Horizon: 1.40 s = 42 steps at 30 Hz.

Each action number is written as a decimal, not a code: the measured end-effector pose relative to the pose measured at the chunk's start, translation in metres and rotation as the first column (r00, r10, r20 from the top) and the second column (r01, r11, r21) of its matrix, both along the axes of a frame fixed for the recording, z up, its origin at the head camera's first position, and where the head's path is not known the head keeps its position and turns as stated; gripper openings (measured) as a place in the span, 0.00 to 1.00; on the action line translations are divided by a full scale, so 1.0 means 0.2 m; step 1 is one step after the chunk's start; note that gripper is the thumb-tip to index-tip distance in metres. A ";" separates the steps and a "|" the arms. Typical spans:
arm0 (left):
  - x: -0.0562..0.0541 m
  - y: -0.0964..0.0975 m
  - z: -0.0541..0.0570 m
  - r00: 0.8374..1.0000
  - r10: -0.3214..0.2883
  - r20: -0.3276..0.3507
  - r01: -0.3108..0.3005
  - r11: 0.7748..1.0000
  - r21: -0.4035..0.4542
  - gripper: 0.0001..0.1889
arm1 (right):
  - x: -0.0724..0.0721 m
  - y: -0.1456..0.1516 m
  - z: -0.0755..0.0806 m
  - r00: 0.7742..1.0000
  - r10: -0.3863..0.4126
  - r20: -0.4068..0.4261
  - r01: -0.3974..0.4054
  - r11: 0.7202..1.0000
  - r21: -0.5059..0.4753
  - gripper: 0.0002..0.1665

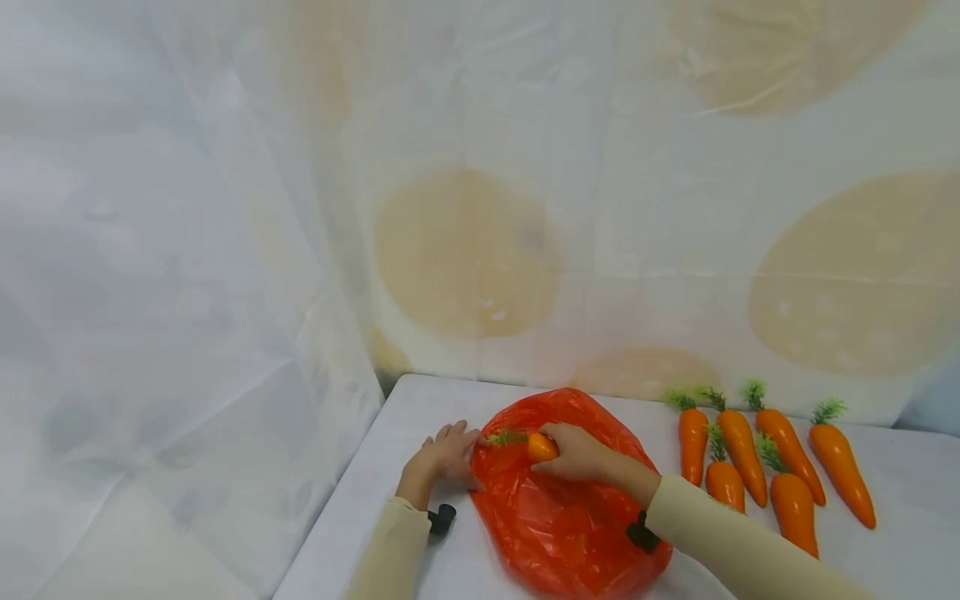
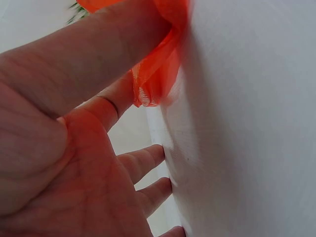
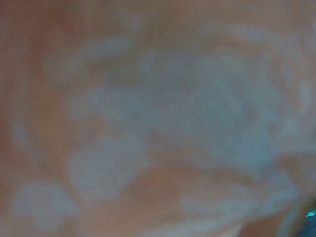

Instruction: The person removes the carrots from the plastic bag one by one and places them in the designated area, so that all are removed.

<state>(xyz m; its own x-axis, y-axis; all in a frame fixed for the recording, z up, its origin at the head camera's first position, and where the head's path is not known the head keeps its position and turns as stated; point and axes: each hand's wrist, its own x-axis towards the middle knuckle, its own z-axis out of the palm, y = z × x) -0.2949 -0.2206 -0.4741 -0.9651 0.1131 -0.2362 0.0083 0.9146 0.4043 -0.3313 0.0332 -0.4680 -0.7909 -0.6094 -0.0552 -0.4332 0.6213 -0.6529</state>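
Note:
A red plastic bag [image 1: 555,525] lies spread on the white table. My left hand [image 1: 447,457] is at the bag's left edge. In the left wrist view, thumb and index finger pinch the bag's edge [image 2: 157,74], while the other fingers reach out to the table surface. Above the bag, my right hand [image 1: 576,452] grips a toy-like orange carrot [image 1: 542,448] by its thick body, green leafy top pointing left toward my left hand. The rest of this carrot is hidden by the hand. The right wrist view is blurred, filled with reddish film.
Several more orange carrots with green tops, among them a carrot [image 1: 842,471] at the far right, lie on the table right of the bag. My right sleeve [image 1: 720,529] covers part of the nearer ones. A white curtain [image 1: 637,208] with tan spots hangs behind the table.

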 end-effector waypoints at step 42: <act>0.00 -0.01 0.00 1.000 0.000 0.012 0.001 1.000 -0.010 0.34 | 0.02 -0.01 0.04 0.990 -0.031 0.136 0.041 0.997 -0.071 0.29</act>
<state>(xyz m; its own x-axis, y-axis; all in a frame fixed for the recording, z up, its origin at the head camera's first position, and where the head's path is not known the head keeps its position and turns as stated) -0.2953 -0.2217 -0.4737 -0.9622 0.1111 -0.2488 0.0040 0.9187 0.3950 -0.3266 0.0321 -0.4610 -0.8009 -0.5870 -0.1184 -0.3167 0.5830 -0.7482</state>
